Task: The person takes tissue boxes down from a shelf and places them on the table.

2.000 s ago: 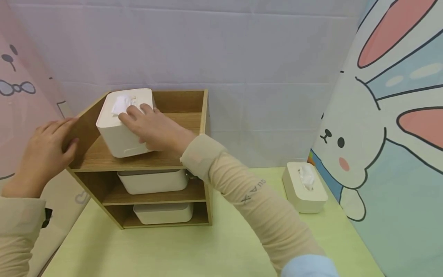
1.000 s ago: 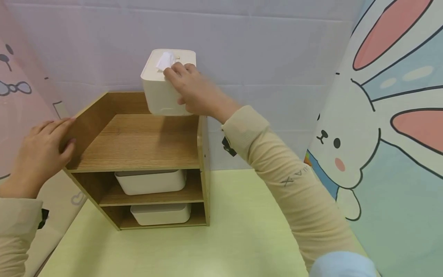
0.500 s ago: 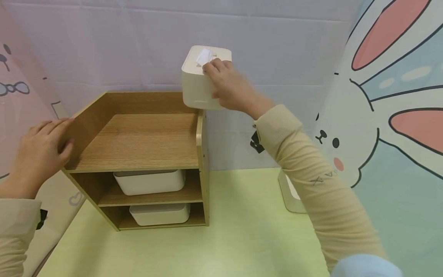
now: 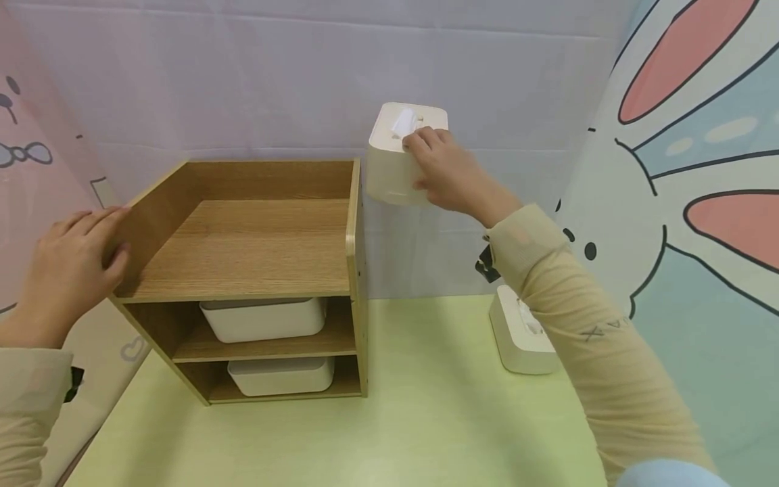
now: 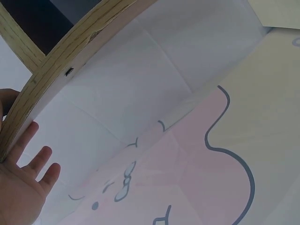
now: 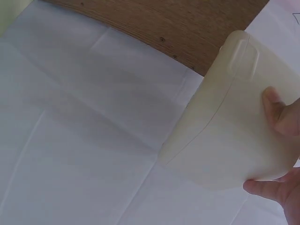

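Note:
My right hand (image 4: 453,169) grips a white tissue box (image 4: 392,172) in the air, just right of the wooden shelf (image 4: 262,250). A tissue pokes out of the slot on its top. In the right wrist view, thumb and fingers press on the box (image 6: 225,126) from two sides. My left hand (image 4: 69,260) holds the upper left side panel of the shelf. Seen from the left wrist, its thumb and fingers lie on opposite faces of the panel edge (image 5: 42,75).
On the green table (image 4: 426,406) a second tissue box (image 4: 517,335) stands at the right, partly behind my right sleeve. White bins sit in the shelf's middle (image 4: 264,321) and bottom (image 4: 282,377) compartments. A pale curtain (image 4: 292,81) hangs behind.
My right hand has lifted the tissue box off the shelf's top board and carried it right, past the right panel, lately a little lower. My left hand has stayed on the shelf.

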`<state>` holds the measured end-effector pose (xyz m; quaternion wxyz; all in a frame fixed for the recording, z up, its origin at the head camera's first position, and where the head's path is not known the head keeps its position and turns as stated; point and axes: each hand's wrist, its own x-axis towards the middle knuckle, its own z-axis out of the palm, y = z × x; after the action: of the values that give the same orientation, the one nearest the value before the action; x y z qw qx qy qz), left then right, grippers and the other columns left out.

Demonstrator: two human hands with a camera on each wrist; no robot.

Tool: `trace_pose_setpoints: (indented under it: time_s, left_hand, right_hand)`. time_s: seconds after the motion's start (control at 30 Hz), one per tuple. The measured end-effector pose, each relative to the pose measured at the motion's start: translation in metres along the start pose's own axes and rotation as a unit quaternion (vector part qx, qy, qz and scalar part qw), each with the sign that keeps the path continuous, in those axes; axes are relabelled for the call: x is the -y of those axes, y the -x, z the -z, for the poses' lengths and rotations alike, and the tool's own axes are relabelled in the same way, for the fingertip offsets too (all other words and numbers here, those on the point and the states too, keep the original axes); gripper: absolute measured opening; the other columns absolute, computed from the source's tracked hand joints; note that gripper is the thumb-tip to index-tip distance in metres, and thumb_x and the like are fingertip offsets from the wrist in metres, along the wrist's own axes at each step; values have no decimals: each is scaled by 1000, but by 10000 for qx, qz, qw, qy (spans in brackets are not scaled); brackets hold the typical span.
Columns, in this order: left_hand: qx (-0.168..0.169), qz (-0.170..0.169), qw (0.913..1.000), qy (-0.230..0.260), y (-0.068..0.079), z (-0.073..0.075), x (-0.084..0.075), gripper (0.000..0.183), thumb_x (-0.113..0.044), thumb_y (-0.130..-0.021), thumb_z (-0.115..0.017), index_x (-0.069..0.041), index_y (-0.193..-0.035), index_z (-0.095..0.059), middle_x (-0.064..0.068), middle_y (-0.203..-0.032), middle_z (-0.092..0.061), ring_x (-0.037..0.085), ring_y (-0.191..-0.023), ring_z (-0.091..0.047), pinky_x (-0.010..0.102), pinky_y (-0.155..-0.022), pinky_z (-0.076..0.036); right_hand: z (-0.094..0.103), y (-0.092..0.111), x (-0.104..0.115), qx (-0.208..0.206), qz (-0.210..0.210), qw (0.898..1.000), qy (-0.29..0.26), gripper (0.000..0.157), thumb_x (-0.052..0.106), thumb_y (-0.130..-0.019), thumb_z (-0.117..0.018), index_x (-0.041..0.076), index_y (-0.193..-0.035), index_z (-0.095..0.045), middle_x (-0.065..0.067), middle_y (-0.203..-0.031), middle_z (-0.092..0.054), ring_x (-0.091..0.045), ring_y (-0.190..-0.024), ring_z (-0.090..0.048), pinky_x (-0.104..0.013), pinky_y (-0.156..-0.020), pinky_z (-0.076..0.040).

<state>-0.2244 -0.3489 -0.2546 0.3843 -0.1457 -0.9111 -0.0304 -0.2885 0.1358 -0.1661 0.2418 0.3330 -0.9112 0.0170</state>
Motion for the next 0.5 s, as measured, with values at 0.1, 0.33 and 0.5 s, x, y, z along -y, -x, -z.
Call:
trace_pose_setpoints:
  time_s: [0.1,0.33,0.5]
  left_hand:
    - [19,12,10000,38,0,1,0,50,-4,-78,-56,-1,-127,-49,26,-118,-55,47,-108,-44,61,-95,-32]
    - [55,76,10000,27,1,3,-1,48,-4,-79,-55,0,-127,-50,26,-118,-55,48,-109,-43,61,-96,-32]
    - [146,164,9998,17,2,4,-3,49,-5,-80,-55,-1,-128,-49,25,-120,-55,47,-111,-43,61,-96,-31]
  right_hand:
    - [-8,9,-4,-83,83,9999,37,46,4,-80,-63,-1,-121,-44,-20,-126,-46,-40,-118,-42,-48,-99,-41]
    - [-33,29,-10,-182,211,9995,127,45,4,-78,-66,-1,-118,-47,-21,-121,-50,-39,-115,-45,-48,-97,-42]
    - [-55,45,-13,-168,381,9990,138,44,3,-76,-67,-2,-116,-47,-22,-117,-51,-39,-113,-46,-46,-101,-39]
